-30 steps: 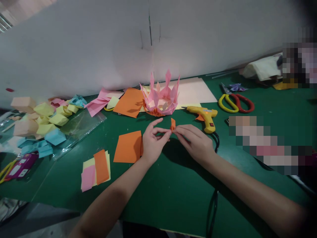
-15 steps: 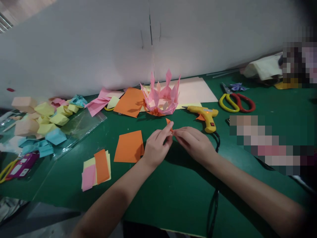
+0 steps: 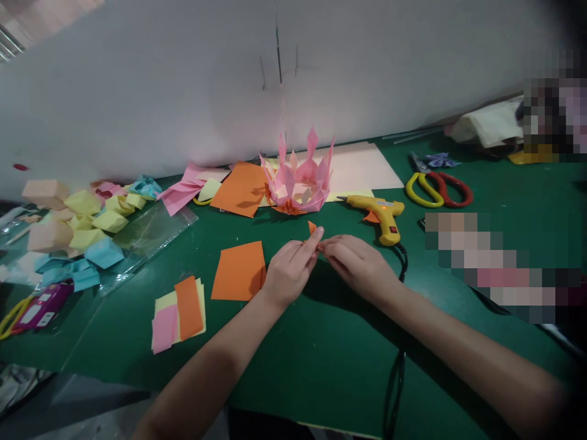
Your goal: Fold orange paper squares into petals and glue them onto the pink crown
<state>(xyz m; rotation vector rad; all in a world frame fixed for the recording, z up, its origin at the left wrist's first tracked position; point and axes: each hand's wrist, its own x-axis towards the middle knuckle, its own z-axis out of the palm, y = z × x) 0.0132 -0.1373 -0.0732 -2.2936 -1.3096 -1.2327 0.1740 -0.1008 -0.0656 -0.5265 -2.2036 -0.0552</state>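
Note:
Between my two hands is a small folded piece of orange paper [image 3: 312, 227], its tip showing above my left fingers and the rest mostly hidden. My left hand [image 3: 293, 269] is closed on it, index finger stretched along the paper. The fingertips of my right hand [image 3: 360, 263] pinch at its right side, close against my left fingers. Just beyond stands a pink folded-paper crown [image 3: 300, 183] with pointed tips and some orange at its base. A square orange sheet [image 3: 238, 272] lies beside my left wrist.
A yellow hot glue gun [image 3: 380, 214] with a black cord lies right of the crown; scissors [image 3: 443, 189] with yellow and red handles are farther right. Small paper slips [image 3: 188, 308] lie left, near folded paper boxes [image 3: 82, 229]. A pixelated area covers the right side.
My left index finger has shifted slightly over the orange paper, so less of it shows. My right hand stays nearly in place, and the things on the table have not moved.

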